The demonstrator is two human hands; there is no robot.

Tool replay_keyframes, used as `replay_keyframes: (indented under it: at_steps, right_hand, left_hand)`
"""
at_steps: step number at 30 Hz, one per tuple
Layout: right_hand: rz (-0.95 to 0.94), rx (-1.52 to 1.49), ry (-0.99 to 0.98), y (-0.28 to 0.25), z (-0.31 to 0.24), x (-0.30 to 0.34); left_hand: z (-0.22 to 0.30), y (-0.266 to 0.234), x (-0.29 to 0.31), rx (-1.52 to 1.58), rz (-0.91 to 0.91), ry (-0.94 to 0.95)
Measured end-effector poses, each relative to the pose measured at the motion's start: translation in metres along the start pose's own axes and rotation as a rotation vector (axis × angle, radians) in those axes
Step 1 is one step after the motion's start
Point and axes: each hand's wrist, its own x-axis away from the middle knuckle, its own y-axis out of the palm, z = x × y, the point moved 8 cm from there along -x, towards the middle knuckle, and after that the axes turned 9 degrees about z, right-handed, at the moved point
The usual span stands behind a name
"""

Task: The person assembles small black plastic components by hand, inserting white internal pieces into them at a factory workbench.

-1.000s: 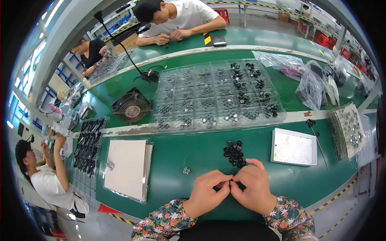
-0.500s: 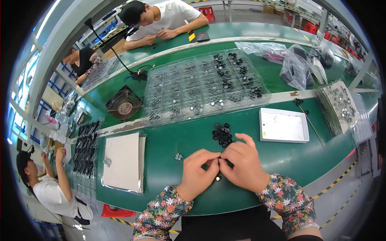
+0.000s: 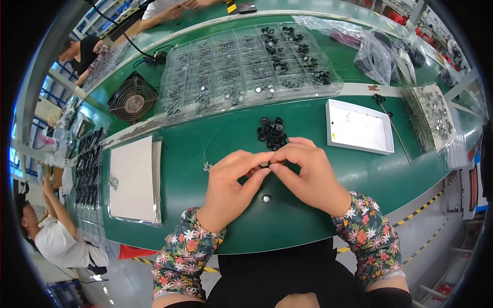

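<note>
My left hand [image 3: 231,179] and my right hand [image 3: 314,179] meet over the green table, thumbs and forefingers pinched together. Between their fingertips is a small dark round part [image 3: 265,165] with a lighter face, mostly covered by the fingers. Just below the hands lies a small shiny silver round piece [image 3: 266,198] on the tabletop. A loose pile of small black round parts [image 3: 272,132] sits right beyond my fingers. To the left of my left hand is a little cluster of clear, shiny pieces [image 3: 207,166] with thin strands.
A shallow white box [image 3: 359,127] stands at right, beside a thin stick [image 3: 394,131] and stacked boards [image 3: 431,118]. Beyond lies a large clear compartment tray [image 3: 241,66] of small parts. A fan [image 3: 133,97] and beige board [image 3: 132,179] are left. Co-workers sit across and left.
The view has tilted lower, so the scene sits higher in the picture. My fingertips have opened slightly, and the small dark part shows between them.
</note>
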Motion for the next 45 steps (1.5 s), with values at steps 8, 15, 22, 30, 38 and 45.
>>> replay_keyframes:
  at_steps: [8,15,22,30,38,45]
  right_hand:
    - [0.009,0.111,-0.088,-0.004,-0.002,0.006]
    - [0.012,0.266,-0.206,-0.009,-0.017,0.008]
    - [-0.003,0.36,-0.263,-0.009,-0.024,0.009]
    - [0.006,0.359,-0.274,-0.012,-0.027,0.008]
    - [0.073,0.353,-0.383,-0.012,-0.035,0.012]
    - [0.002,0.389,-0.298,-0.012,-0.03,0.009]
  left_hand:
    - [-0.012,0.004,0.007,0.061,0.035,-0.077]
    - [-0.014,0.004,0.008,0.127,0.032,-0.152]
    - [-0.015,0.003,0.008,0.13,0.027,-0.162]
    - [-0.024,0.007,0.012,0.397,0.001,-0.339]
    - [-0.024,0.005,0.013,0.411,0.012,-0.343]
    - [-0.023,0.005,0.014,0.499,0.013,-0.335]
